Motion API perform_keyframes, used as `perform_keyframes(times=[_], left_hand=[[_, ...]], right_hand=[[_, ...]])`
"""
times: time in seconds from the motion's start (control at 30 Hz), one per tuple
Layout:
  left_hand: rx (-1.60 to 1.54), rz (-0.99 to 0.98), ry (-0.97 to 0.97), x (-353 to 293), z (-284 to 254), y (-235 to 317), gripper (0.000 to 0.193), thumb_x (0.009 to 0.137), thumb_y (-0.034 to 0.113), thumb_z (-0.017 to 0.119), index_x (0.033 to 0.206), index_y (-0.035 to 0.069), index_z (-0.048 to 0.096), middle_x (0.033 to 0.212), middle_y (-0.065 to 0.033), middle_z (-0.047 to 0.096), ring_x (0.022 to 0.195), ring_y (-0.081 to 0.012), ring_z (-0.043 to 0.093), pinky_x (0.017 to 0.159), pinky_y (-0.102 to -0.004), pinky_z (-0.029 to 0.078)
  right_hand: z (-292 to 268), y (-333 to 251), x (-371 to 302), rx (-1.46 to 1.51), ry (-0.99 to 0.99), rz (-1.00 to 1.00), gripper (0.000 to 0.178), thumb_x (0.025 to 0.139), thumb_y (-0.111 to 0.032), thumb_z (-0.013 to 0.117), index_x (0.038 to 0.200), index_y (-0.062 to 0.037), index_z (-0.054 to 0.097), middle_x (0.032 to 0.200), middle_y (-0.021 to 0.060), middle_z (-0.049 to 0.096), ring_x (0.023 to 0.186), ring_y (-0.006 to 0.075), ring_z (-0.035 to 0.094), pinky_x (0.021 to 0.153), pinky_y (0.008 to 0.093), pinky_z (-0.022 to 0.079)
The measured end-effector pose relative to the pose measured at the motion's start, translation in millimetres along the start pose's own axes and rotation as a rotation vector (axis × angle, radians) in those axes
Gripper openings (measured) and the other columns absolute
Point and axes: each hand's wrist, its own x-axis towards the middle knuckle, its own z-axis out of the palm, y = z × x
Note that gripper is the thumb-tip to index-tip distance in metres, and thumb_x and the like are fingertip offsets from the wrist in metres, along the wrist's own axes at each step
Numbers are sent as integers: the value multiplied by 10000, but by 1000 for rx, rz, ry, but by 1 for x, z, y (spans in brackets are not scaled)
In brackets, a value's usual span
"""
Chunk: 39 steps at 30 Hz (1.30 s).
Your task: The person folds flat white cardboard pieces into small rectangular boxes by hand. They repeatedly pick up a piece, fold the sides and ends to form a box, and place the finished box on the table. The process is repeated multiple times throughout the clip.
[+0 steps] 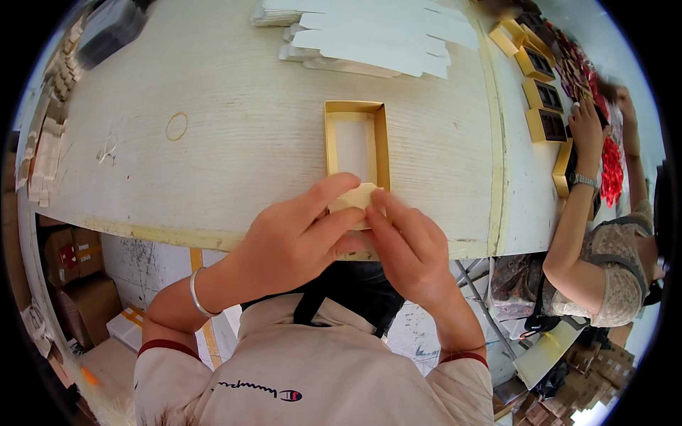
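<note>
Near the middle of the bench's (234,163) near edge, one open gold box (382,145) with a white floor stands lengthwise, its near end between two hands: the left hand (280,231) grasps the cream flap (353,198) from the left, the right hand (415,248) pinches its right corner. Dark script and one small emblem mark the pale shirt (341,369); labels on the brown cartons (71,255) at left are too small to read. Far off lies one pile of flat white cartons (383,35); to the left, one rubber band (168,130). At right, about six gold boxes (544,126) line up near a co-worker's hand (585,126).
</note>
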Motion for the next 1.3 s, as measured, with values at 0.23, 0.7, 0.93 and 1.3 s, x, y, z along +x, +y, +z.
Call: perform_keyframes(times=[0.23, 0.7, 0.93, 1.3], left_hand=[[389, 127, 45, -10, 6, 2, 233, 697, -15, 674, 928, 9, 677, 892, -67, 643, 586, -181, 567, 490, -279, 460], [265, -18, -306, 7, -11, 5, 160, 742, -44, 591, 894, 4, 604, 823, -101, 569, 731, -292, 572, 607, -375, 477], [212, 50, -324, 9, -11, -2, 89, 773, -8, 620, 863, -7, 625, 814, -117, 548, 753, -294, 559, 639, -378, 473], [237, 67, -336, 14, -10, -1, 177, 781, -15, 584, 949, -3, 636, 887, -117, 556, 803, -300, 564, 698, -362, 497]], right_hand=[[-1, 5, 7, -171, -67, -168, 329, 659, -44, 663, 972, 40, 604, 945, 97, 553, 693, 184, 515, 555, 291, 415], [-18, -5, 26, 207, -395, 200, 103, 791, 6, 628, 844, 7, 539, 832, 137, 501, 720, 332, 564, 600, 389, 464], [-16, 1, 11, 373, -271, 159, 145, 785, 43, 601, 907, 5, 532, 833, 143, 493, 752, 350, 540, 639, 423, 460], [-3, -6, 6, 105, -244, 106, 216, 686, 77, 551, 885, 19, 490, 858, 163, 462, 810, 333, 509, 716, 404, 455]])
